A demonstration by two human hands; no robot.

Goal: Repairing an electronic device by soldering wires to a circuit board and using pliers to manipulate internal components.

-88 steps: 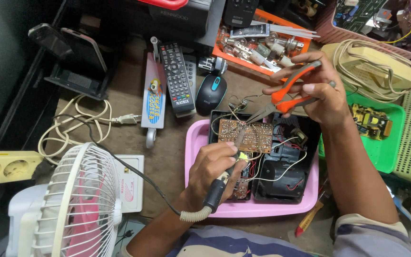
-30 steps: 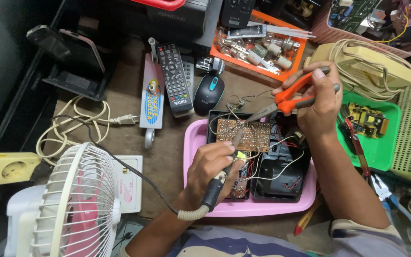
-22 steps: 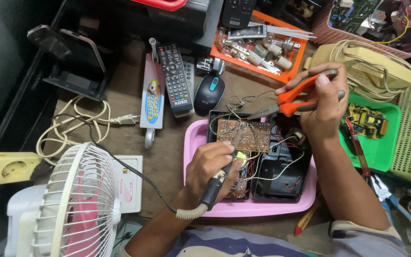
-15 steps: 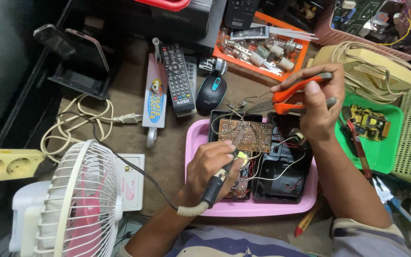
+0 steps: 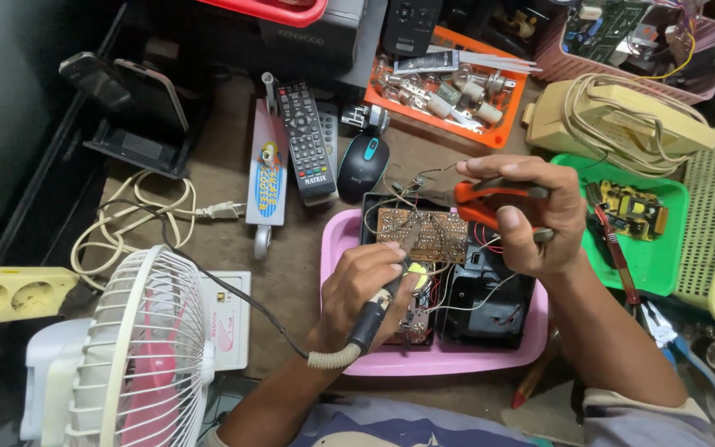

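Fan: a small white desk fan (image 5: pixel 122 356) sits nearest, at the lower left, its cage turned toward the work.
Left hand: the left hand (image 5: pixel 366 285) is closed in a pen-like grip around the dark handle of a soldering iron (image 5: pixel 371 314), its spring-sleeved cord trailing back toward the wrist.
Iron tip: it slants up onto the near edge of the brown circuit board (image 5: pixel 422 234); whether it actually touches a joint is hard to tell from this angle.
Board: it lies copper side up across the top of an opened black casing (image 5: pixel 490 302), thin wires running from it down into the casing.
Tray: casing and board sit inside a pink tray (image 5: pixel 440 360) in the middle of the bench.
Right hand: the right hand (image 5: pixel 531 215) is wrapped closed around orange-handled pliers (image 5: pixel 477 203), their nose pointing left over the board's far edge; what the nose grips is too small to see.
Step in hand: soldering work on the board, iron applied from the near side and pliers steadying from the far side.
Next move: it seems to call for a steady iron tip on one pad and an unmoving pliers hand, since the joints sit close together.
Further back: a remote control (image 5: pixel 306 141) and a computer mouse (image 5: pixel 363 156) lie beyond the tray, and an orange tray of small parts (image 5: pixel 448 87) behind them.
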